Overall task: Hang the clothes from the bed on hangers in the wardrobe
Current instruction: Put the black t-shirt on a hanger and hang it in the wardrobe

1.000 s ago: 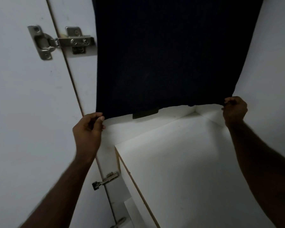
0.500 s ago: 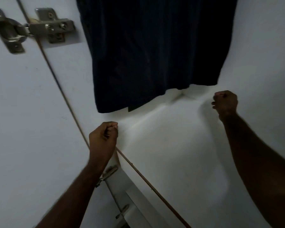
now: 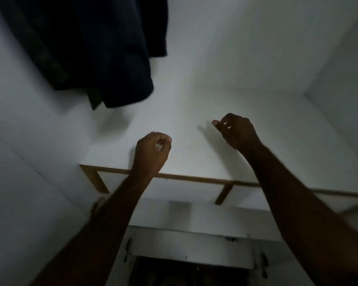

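A dark navy garment [image 3: 95, 48] hangs inside the white wardrobe at the upper left, its hem loose and free of both hands. Whatever it hangs from is out of view above the frame. My left hand [image 3: 151, 153] is below and right of the hem, fingers curled into a fist with nothing in it. My right hand [image 3: 236, 131] is further right over the white shelf [image 3: 194, 120], fingers curled and holding nothing. The view is dim and blurred.
The wardrobe's white shelf has a wooden front edge [image 3: 190, 178] with two short wooden supports under it. White side walls [image 3: 19, 141] close in left and right. A dark opening [image 3: 184, 271] lies at the bottom centre.
Both hands let go of the garment's hem and drew down and inward, fingers curled. The view swung right and down, so the garment now sits at the upper left.
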The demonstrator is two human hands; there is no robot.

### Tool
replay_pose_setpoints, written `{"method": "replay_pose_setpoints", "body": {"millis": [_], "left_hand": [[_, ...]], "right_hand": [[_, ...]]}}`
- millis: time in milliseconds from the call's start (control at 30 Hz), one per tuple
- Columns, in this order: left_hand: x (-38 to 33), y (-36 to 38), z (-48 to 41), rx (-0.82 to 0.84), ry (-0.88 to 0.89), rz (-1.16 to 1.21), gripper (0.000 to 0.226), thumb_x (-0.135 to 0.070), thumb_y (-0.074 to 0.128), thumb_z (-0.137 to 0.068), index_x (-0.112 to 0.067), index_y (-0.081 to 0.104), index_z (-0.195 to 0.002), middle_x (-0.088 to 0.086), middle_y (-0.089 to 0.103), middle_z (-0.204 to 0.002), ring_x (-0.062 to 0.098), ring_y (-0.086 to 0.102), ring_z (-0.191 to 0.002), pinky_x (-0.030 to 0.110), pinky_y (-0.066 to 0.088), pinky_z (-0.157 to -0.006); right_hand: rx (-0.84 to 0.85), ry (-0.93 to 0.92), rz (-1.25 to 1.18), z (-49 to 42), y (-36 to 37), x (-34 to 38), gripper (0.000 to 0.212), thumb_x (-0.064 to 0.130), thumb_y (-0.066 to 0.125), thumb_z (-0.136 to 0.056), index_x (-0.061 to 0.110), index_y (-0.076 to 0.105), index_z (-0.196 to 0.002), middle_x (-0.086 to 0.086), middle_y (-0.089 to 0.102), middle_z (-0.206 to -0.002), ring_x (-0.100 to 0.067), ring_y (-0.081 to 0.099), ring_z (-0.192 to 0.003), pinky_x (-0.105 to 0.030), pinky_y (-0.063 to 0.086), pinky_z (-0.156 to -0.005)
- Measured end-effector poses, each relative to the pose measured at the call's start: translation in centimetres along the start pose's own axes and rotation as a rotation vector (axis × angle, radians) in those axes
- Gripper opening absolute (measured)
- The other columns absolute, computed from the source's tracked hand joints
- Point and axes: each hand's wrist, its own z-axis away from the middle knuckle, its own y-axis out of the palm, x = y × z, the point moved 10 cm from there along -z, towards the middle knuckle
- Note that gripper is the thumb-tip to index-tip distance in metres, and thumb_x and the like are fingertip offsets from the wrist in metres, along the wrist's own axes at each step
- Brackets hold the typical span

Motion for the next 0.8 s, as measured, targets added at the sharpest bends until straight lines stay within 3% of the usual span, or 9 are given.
{"method": "replay_pose_setpoints", "body": {"millis": [67,133,200,267,333,400,600,800], "left_hand": [[-1.8,2.5,1.4,0.066,0.076,0.035,0.007,-0.013,0.064,-0.085,-0.01,0.07,-0.083,-0.002,0.07,-0.086,0.01,0.064,-0.082,0.032,0.053,-0.079],[-4.1,5.6,3.4,0.184,0.158,0.033,0.024,-0.024,0.063,-0.086,-0.008,0.069,-0.103,0.006,0.069,-0.106,0.02,0.064,-0.1,0.041,0.052,-0.091],[-6.7,8.7,6.0,0.319,0.27,-0.047,0.059,-0.041,0.061,-0.088,-0.007,0.051,-0.135,0.013,0.05,-0.141,0.026,0.046,-0.131,0.042,0.037,-0.111],[-8.1,10.9,8.2,0.397,0.373,-0.175,0.09,-0.062,0.051,-0.086,-0.008,0.024,-0.152,0.016,0.019,-0.16,0.03,0.015,-0.148,0.045,0.016,-0.117],[-9.3,12.9,10.9,0.487,0.457,-0.267,0.103,-0.076,0.038,-0.081,-0.011,0.009,-0.155,0.015,0.0,-0.163,0.029,-0.004,-0.15,0.051,0.002,-0.117],[-10.5,14.5,14.7,0.59,0.545,-0.314,0.105,-0.08,0.034,-0.08,-0.013,0.005,-0.156,0.014,-0.005,-0.163,0.028,-0.01,-0.15,0.056,-0.001,-0.117],[-12.8,16.6,30.0,0.889,0.756,-0.398,0.104,-0.081,0.022,-0.078,-0.015,0.005,-0.156,0.013,-0.006,-0.162,0.026,-0.012,-0.149,0.057,-0.002,-0.118],[-15.3,14.1,49.1,1.147,0.944,-0.418,0.103,-0.077,0.018,-0.074,-0.016,0.004,-0.156,0.012,0.0,-0.163,0.028,-0.005,-0.15,0.054,-0.001,-0.118]], "right_hand": [[-0.013,0.016,0.077,4.9,-1.2,-1.4,0.055,0.061,0.049,-0.093,0.015,0.062,-0.12,-0.008,0.068,-0.113,-0.026,0.062,-0.105,-0.036,0.047,-0.09],[-0.055,0.025,0.177,9.5,-2.7,-2.8,0.07,0.07,0.039,-0.092,0.016,0.055,-0.133,-0.011,0.061,-0.129,-0.03,0.055,-0.12,-0.043,0.042,-0.099],[-0.062,0.091,0.284,14.4,-3.7,-4.6,0.088,0.08,0.022,-0.084,0.022,0.037,-0.149,-0.012,0.04,-0.151,-0.031,0.035,-0.14,-0.052,0.028,-0.111],[-0.016,0.141,0.349,18.1,-3.4,-5.8,0.093,0.084,0.011,-0.079,0.031,0.015,-0.156,-0.01,0.013,-0.163,-0.03,0.01,-0.15,-0.06,0.008,-0.115],[-0.013,0.181,0.38,22.1,-3.6,-7.1,0.093,0.086,0.011,-0.079,0.035,0.002,-0.156,-0.008,-0.001,-0.165,-0.029,-0.003,-0.151,-0.064,0.0,-0.114],[-0.02,0.241,0.416,26.7,-4.1,-8.6,0.093,0.086,0.013,-0.08,0.036,-0.005,-0.156,-0.008,-0.007,-0.164,-0.029,-0.009,-0.151,-0.066,-0.005,-0.113],[0.013,0.476,0.383,44.0,-3.6,-12.4,0.094,0.087,0.011,-0.078,0.036,-0.009,-0.155,-0.008,-0.013,-0.164,-0.03,-0.017,-0.149,-0.066,-0.01,-0.114],[0.063,0.729,0.35,63.5,-0.5,-13.7,0.09,0.084,0.018,-0.084,0.034,-0.008,-0.156,-0.011,-0.012,-0.163,-0.033,-0.017,-0.149,-0.067,-0.009,-0.113]]}}
